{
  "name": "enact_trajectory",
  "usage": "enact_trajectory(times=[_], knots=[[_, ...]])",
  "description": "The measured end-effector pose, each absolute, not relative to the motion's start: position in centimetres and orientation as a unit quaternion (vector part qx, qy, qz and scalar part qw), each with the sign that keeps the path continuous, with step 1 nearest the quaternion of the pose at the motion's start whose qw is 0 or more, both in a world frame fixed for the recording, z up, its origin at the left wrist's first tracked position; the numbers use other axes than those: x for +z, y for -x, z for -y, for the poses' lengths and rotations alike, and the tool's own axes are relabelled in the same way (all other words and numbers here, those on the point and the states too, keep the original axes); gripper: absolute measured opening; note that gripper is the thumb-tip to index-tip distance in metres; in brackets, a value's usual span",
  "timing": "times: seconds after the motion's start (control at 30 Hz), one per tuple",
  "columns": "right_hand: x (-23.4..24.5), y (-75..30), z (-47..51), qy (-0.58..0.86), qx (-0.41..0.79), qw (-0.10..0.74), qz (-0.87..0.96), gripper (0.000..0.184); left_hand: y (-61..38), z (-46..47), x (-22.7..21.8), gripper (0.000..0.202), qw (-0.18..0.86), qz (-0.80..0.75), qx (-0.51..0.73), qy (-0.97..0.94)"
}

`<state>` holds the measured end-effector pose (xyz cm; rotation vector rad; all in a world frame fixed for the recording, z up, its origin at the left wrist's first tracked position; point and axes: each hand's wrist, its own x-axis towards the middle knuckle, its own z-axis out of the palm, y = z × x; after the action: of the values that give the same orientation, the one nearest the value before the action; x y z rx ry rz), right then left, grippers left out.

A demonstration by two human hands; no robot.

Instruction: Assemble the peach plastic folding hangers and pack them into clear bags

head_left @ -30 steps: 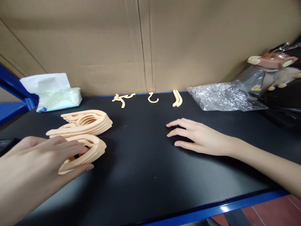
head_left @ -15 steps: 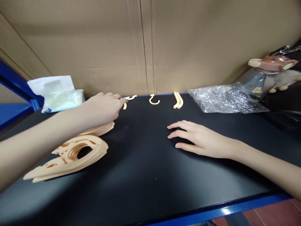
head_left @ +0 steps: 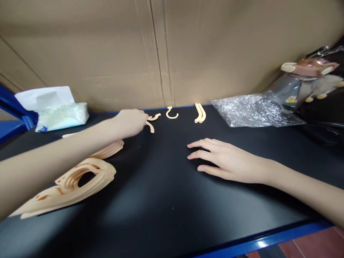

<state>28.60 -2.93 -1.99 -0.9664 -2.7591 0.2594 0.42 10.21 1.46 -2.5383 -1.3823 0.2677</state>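
My left hand point(head_left: 131, 122) reaches to the back of the black table point(head_left: 166, 200), its fingers pinched on a small peach plastic piece point(head_left: 151, 126) from a little cluster there. A peach hook point(head_left: 172, 114) and a pair of curved peach strips point(head_left: 200, 113) lie just to the right. Two stacks of peach hanger parts sit at the left: a near stack point(head_left: 72, 186) and a far stack point(head_left: 109, 149) partly hidden by my forearm. My right hand point(head_left: 223, 159) rests flat on the table, fingers spread, holding nothing.
A tissue pack point(head_left: 57, 113) lies at the back left beside a blue frame point(head_left: 16, 114). A crumpled clear plastic bag point(head_left: 252, 111) and a bagged plush toy point(head_left: 309, 77) sit at the right. A cardboard wall point(head_left: 172, 50) closes the back. The blue table edge point(head_left: 268, 240) runs along the front.
My left hand left the near stack of hanger parts, reached to the back of the table and closed on a small peach piece. My right hand stayed put.
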Motion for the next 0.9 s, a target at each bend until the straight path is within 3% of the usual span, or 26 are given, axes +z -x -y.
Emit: enact_trajectory(times=[0.23, 0.33, 0.5, 0.73, 0.9], knots=[[-2.2, -28.6, 2.8, 0.321, 0.082, 0.116, 0.936, 0.031, -4.6, 1.2, 0.4, 0.040, 0.195, 0.447, 0.143, 0.862], [-2.3, -28.7, 2.6, 0.320, 0.083, 0.130, 0.935, 0.030, -4.7, 4.0, -0.8, 0.033, 0.240, 0.407, 0.086, 0.877], [-2.3, -28.6, 2.5, 0.325, 0.079, 0.146, 0.931, 0.028, -3.6, 4.8, -2.7, 0.028, 0.303, 0.369, -0.050, 0.877], [-2.5, -28.2, 1.7, 0.349, 0.040, 0.187, 0.917, 0.030, -2.6, 3.7, -3.2, 0.029, 0.287, 0.391, -0.088, 0.870], [-1.9, -27.2, -2.0, 0.364, -0.015, 0.172, 0.915, 0.045, -2.2, 3.5, -3.1, 0.024, 0.273, 0.386, -0.112, 0.874]])
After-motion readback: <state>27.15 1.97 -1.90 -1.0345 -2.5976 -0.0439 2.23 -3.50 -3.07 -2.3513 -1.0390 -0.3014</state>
